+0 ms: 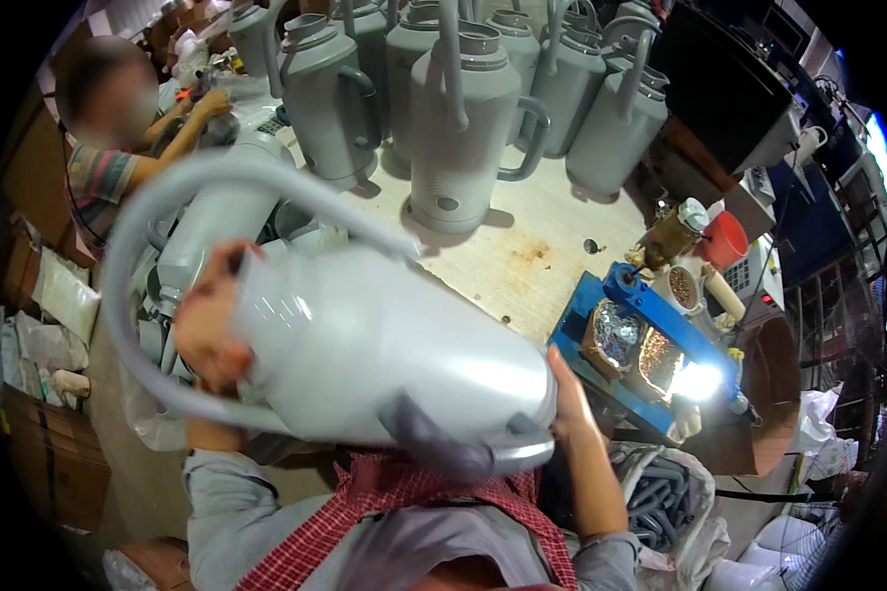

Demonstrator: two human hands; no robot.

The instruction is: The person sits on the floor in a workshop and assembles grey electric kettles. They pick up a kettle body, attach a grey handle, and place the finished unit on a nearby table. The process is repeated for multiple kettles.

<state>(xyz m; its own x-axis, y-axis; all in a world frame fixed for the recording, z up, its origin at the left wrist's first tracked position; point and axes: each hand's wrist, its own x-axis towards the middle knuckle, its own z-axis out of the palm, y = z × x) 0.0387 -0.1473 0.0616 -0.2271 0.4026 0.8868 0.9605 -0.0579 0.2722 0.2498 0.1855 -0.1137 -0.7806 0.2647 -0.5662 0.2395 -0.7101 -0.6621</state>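
Two forearms, raised from below. Left grip (205, 330) clamped at the neck end, motion-blurred; right grip (574, 402) clamped on the base. One grey jug (414, 340) lies sideways between them, base rightward. Beyond, at least seven upright jugs (461, 133) on the pale surface (522, 281).

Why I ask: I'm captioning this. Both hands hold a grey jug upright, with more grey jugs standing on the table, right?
Not upright: the head view shows the held jug tipped nearly onto its side between the left hand and right hand. Both hands hold it, and more grey jugs stand on the table.
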